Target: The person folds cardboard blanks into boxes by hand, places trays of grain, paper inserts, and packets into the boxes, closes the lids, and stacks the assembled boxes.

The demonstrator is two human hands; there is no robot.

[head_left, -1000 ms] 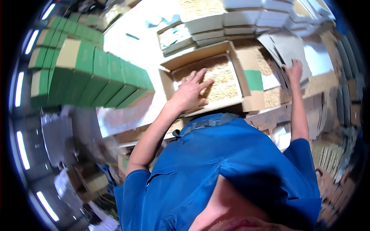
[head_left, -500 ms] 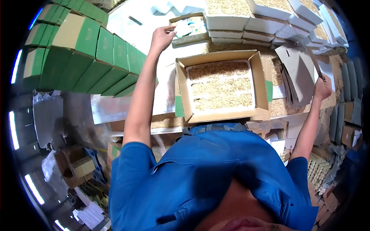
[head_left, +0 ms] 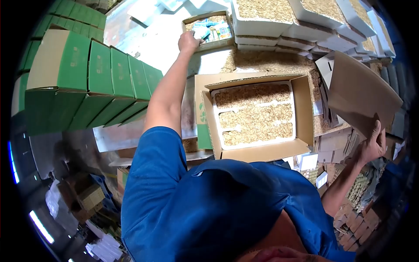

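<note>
Pinched by one edge, the flat brown cardboard sheet (head_left: 362, 91) could have slipped from the right hand (head_left: 372, 145), while the grip of the left hand (head_left: 189, 43), beside blue-and-white plastic packets (head_left: 202, 32), was indiscernible.

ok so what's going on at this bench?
A person's left hand is at the near corner of a small box of packets; can't tell if it grips one. The right hand holds up a cardboard sheet. Between them, nearer the body, an open carton holds a white tray of tan bits, uncovered.
</note>
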